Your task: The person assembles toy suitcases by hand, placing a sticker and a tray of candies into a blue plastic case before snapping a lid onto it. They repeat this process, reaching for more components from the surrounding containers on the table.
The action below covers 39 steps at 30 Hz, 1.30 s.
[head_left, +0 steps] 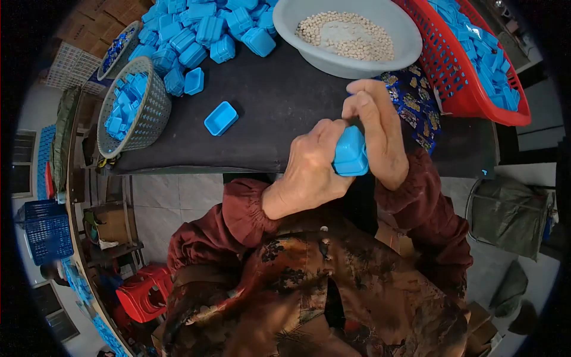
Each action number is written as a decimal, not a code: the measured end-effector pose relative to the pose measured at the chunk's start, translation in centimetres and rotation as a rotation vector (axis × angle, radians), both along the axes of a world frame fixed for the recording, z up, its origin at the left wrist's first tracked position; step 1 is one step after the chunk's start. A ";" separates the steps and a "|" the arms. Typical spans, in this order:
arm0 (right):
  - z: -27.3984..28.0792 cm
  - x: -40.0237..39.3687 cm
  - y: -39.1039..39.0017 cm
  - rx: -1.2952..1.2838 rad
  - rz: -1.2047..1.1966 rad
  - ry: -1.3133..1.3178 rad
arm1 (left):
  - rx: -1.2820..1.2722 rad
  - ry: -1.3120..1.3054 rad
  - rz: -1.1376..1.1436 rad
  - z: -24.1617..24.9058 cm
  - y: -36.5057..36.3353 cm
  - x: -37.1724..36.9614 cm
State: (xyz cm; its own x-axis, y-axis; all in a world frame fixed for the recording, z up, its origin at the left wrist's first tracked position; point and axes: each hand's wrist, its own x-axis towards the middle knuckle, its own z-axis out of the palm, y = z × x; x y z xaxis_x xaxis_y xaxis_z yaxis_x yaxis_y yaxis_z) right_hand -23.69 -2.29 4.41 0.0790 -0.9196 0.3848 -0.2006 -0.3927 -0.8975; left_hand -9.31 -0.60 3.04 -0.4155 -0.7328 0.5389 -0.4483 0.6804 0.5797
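Observation:
My left hand [312, 169] is closed around a small blue plastic box [351, 152], just above the table's near edge. Against the box's right side rests the palm of my right hand [380, 134]; its fingers point up and away, not wrapped round the box. The underside of the box is hidden by my hands. To the left on the dark table lies an open blue box half [221, 119], hollow side up. Beside my right hand are blue printed packets [410, 104].
A grey basin [351, 65] of pale pellets stands at the back, beside a pile of blue boxes [208, 30]. A red basket [440, 59] of blue parts is at right. At left stands a grey basket [151, 110] with blue pieces. The table's near edge [196, 169] crosses before me.

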 end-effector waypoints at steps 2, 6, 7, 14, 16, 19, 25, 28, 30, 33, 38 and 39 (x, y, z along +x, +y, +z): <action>2.1 -0.2 -0.9 -0.182 -0.107 0.092 | 0.230 0.318 -0.080 1.2 -0.9 0.4; 1.3 0.2 -0.3 0.050 0.052 -0.417 | 0.630 0.869 -0.195 2.4 -1.9 2.5; 0.9 1.1 0.5 0.140 0.141 -0.462 | 0.618 0.864 -0.184 2.0 -1.9 2.5; -0.4 3.3 1.1 0.273 0.333 -0.612 | 0.689 1.089 -0.281 0.9 -1.0 1.0; 0.8 1.3 0.9 0.250 0.322 -0.398 | 0.725 0.981 -0.352 1.0 -0.9 2.1; 1.5 -1.0 0.3 0.200 0.316 -0.217 | 0.555 0.782 -0.361 0.4 -2.1 4.9; 3.2 -1.2 -0.3 -0.208 0.403 0.359 | 0.406 0.049 -0.383 4.6 -3.1 5.3; 4.4 -1.0 -0.4 -0.261 0.451 0.505 | 0.460 0.005 -0.438 3.6 -3.8 4.6; 4.7 -1.2 -0.8 -0.300 0.458 0.581 | 0.603 0.046 -0.459 3.3 -4.0 4.2; 4.0 -1.8 -1.1 -0.281 0.368 0.130 | 0.350 0.187 -0.265 3.7 -2.8 3.1; -1.3 2.1 0.7 0.044 -0.011 -0.655 | 0.130 0.176 -0.063 1.7 -1.5 1.1; -1.5 2.5 0.8 0.050 -0.026 -0.663 | 0.055 0.204 -0.032 1.2 -1.1 0.5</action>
